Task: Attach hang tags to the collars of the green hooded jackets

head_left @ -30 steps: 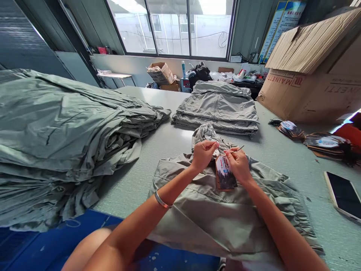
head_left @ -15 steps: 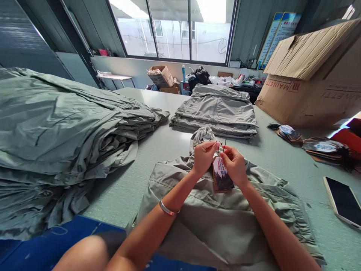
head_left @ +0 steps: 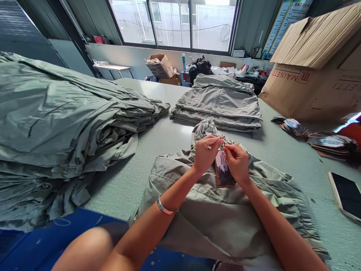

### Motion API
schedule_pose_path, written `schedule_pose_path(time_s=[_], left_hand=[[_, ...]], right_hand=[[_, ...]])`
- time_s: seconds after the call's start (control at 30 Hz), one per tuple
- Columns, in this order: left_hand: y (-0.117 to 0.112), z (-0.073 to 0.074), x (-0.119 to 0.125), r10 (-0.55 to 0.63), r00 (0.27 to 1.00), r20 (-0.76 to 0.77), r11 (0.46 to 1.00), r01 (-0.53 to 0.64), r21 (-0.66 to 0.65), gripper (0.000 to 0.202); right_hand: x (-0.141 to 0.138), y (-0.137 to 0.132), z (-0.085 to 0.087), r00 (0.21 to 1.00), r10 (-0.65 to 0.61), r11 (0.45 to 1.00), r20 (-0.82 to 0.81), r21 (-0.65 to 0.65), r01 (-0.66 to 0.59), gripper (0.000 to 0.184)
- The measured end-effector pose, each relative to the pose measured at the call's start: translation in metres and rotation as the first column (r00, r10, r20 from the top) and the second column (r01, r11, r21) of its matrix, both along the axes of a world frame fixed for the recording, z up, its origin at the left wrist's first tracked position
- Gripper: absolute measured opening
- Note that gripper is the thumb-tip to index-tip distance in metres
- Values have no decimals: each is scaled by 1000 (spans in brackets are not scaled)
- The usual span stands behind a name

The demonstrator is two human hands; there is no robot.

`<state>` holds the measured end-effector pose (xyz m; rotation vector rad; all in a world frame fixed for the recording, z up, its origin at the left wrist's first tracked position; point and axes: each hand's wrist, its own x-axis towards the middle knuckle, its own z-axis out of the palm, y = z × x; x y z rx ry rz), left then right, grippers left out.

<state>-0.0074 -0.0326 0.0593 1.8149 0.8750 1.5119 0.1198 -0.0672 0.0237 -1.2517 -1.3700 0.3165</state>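
One cord (head_left: 223,142) pinched by left hand (head_left: 207,153) and right hand (head_left: 237,162), tag (head_left: 223,172) below, small carton (head_left: 159,69) holding pale items (head_left: 152,61)

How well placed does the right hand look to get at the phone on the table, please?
Probably yes: the phone lies uncovered on the table, right of the garment, with nothing apparent blocking, though the right hand seems busy pinching the black string.

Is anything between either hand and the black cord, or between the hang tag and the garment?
Nothing visible. The left hand and right hand pinch the black cord; the hang tag sits over the garment. Fingers hide part of the cord.
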Motion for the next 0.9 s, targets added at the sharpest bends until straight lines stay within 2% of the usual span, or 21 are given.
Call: schedule_pose_path(time_s=[0.1,0.27,0.43,0.67,0.77,0.9], left_hand=[[-1,0,1,-14,1000,-3,1000,14,-5,19],[-3,2,2,-1,1000,-7,1000,0,-11,18],[-4,3,1,-30,998,-50,998,33,55,21],[-5,5,0,-51,991,-123,972,78,220,14],[-3,2,0,-89,990,-110,978,108,177,14],[3,-8,2,-121,983,-141,987,134,91,23]], right_hand=[[-2,-2,3,999,-11,999,44,39,9,20],[-3,-3,5,997,-15,999,72,33,13,20],[-2,-6,11,999,-22,999,42,25,21,22],[5,-14,26,993,39,996,116,80,-48,26],[8,-15,27,999,26,999,34,40,-27,25],[15,-12,25,985,16,1000,-170,12,-14,25]])
